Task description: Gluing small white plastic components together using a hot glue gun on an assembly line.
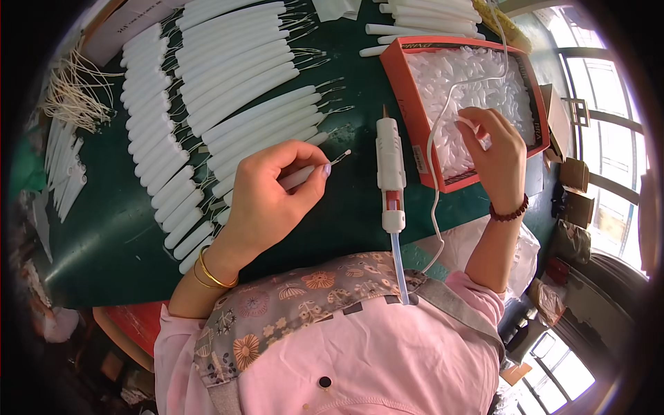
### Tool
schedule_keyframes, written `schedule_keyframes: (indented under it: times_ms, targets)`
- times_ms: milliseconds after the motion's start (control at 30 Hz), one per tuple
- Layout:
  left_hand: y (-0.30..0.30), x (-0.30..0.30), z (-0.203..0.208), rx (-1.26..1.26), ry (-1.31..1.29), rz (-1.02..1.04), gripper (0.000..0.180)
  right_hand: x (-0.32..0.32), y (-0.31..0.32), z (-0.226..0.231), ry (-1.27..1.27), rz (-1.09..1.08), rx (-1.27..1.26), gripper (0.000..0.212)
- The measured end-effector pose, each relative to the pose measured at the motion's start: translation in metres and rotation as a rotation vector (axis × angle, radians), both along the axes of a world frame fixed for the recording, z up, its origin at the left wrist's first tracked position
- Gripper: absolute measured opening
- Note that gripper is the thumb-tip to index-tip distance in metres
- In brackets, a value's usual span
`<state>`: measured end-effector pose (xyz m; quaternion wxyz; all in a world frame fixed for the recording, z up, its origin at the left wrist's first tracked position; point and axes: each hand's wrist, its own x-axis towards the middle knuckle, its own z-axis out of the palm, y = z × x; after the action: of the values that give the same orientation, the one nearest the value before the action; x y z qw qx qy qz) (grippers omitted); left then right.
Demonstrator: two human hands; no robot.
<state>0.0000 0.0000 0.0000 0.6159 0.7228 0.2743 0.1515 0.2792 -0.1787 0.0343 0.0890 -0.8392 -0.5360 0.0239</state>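
Observation:
My left hand (266,200) is closed on a slim white candle-shaped tube (296,178), gripped between thumb and fingers. A thin wire with a small pale tip (348,153) sticks out of the tube's end, pointing right. My right hand (501,149) is over an orange-red box (413,121) full of small translucent flame-shaped plastic pieces (443,76). Its thumb and forefinger pinch one whitish plastic piece (469,124). Between the hands, a white hot glue gun (389,159) lies on the green table, nozzle pointing away, a glue stick (399,266) protruding from its back.
Rows of white candle-shaped tubes (235,62) with wire ends cover the left and middle of the table. More tubes (432,17) lie beyond the box. A bundle of wired white sticks (66,166) is at far left. A white cord (434,159) crosses the box.

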Motion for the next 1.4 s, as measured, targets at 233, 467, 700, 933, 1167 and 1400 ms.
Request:
schedule_keyframes:
  times_ms: [233,467,700,933,1167,1400]
  targets:
    - [-0.003,0.001,0.001,0.033,0.015,-0.001,0.008,-0.061,0.044,0.011,0.807,0.187,0.373,0.019]
    - [-0.002,-0.003,0.005,0.018,0.007,0.005,0.009,-0.060,0.060,0.013,0.631,0.456,0.356,0.021]
    - [-0.004,-0.003,0.004,0.042,-0.018,0.010,0.010,-0.062,0.063,0.009,0.665,0.465,0.322,0.021]
    - [-0.004,-0.003,0.006,0.075,-0.011,-0.007,0.011,-0.061,0.062,0.007,0.712,0.405,0.326,0.020]
    - [-0.006,-0.002,0.006,0.148,-0.075,-0.023,0.009,-0.068,0.065,0.003,0.715,0.507,0.293,0.020]
    - [-0.005,0.002,0.003,0.175,-0.052,0.038,0.012,-0.068,0.053,0.010,0.544,0.355,0.411,0.032]
